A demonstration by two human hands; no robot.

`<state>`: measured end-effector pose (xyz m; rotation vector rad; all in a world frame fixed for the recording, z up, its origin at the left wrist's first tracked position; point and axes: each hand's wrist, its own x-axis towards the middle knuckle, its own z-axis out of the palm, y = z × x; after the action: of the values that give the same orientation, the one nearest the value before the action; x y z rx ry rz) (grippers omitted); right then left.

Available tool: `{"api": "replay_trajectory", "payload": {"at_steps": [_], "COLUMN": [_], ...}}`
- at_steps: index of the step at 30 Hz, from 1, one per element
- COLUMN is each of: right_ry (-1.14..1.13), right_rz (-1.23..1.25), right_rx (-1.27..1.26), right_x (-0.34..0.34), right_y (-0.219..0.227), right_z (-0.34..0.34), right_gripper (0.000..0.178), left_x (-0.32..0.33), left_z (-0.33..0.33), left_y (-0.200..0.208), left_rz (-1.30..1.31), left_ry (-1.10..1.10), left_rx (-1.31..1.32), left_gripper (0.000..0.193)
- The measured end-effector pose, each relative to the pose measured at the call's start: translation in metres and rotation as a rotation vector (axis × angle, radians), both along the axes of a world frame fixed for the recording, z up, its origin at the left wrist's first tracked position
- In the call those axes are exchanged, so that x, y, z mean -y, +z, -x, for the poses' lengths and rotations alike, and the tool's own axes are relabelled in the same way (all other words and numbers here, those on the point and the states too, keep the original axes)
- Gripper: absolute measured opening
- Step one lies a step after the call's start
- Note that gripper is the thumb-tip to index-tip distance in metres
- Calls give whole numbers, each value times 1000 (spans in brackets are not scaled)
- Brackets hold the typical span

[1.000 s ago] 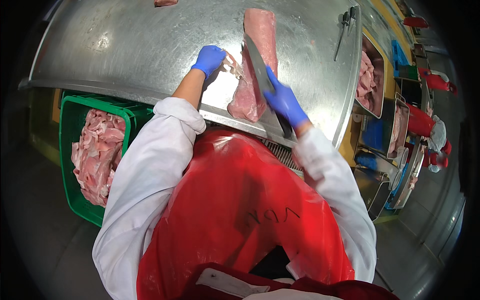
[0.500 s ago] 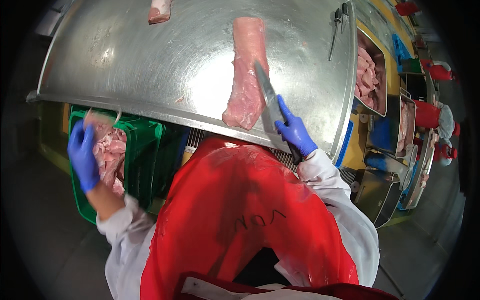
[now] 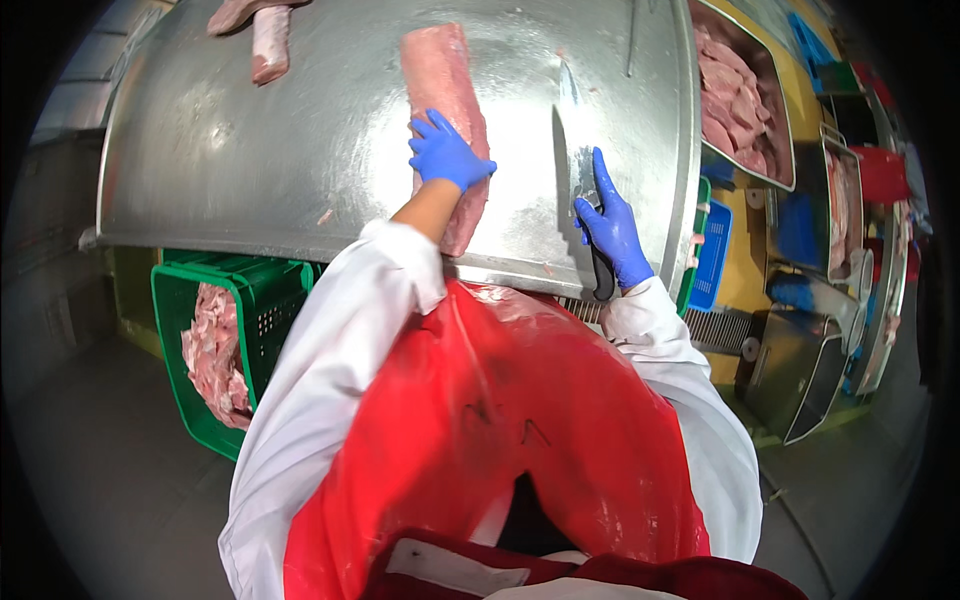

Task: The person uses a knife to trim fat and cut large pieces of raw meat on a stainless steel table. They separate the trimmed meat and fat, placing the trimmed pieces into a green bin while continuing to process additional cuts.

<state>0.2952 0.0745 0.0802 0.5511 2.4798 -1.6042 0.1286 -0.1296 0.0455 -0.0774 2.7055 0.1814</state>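
A long pork loin [image 3: 437, 70] lies lengthwise on the steel table. Across its middle my left hand [image 3: 447, 155] grips it, fingers over the left side and thumb at the right edge; the glove hides part of the meat. To the right, my right hand [image 3: 613, 230] is closed on the black handle of a knife [image 3: 575, 130], index finger stretched along it. The blade points away from me over the bare metal, apart from the loin. Both hands wear blue gloves.
A green crate [image 3: 165, 330] of meat trimmings [image 3: 215, 360] stands below the table's left front edge. More meat [image 3: 270, 45] lies at the far left. On the right are a steel tub [image 3: 785, 150] of meat pieces, a blue tray [image 3: 711, 255] and several other containers.
My left hand has left the green crate and come onto the pork loin. The loin sits further left in view. My right hand has moved the knife off the meat, rightward.
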Motion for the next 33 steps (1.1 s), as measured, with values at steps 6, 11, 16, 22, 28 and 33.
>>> {"api": "replay_trajectory", "payload": {"at_steps": [6, 11, 16, 22, 28, 33], "right_ry": [-187, -445, -575, -584, -522, -228], "right_rz": [69, 208, 229, 204, 240, 510], "right_rx": [20, -17, -5, -43, -4, -7], "right_x": [-35, -62, -77, -87, -79, -54], "right_y": [14, -6, -5, 0, -9, -38], "right_z": [-65, -141, -173, -163, -140, -68], "right_gripper": [80, 82, 80, 79, 81, 79], "left_x": [40, 65, 98, 167, 115, 155], "left_z": [93, 121, 103, 100, -6, 10], "left_y": [-31, -35, -18, -61, -15, -39], "left_rz": [-454, -1309, -1801, -944, -212, -99], "left_ry": [157, 311, 201, 109, -652, -558], "left_rx": [25, 547, 865, 257, -262, -218], "left_gripper": [99, 71, 70, 68, 110, 113]}}
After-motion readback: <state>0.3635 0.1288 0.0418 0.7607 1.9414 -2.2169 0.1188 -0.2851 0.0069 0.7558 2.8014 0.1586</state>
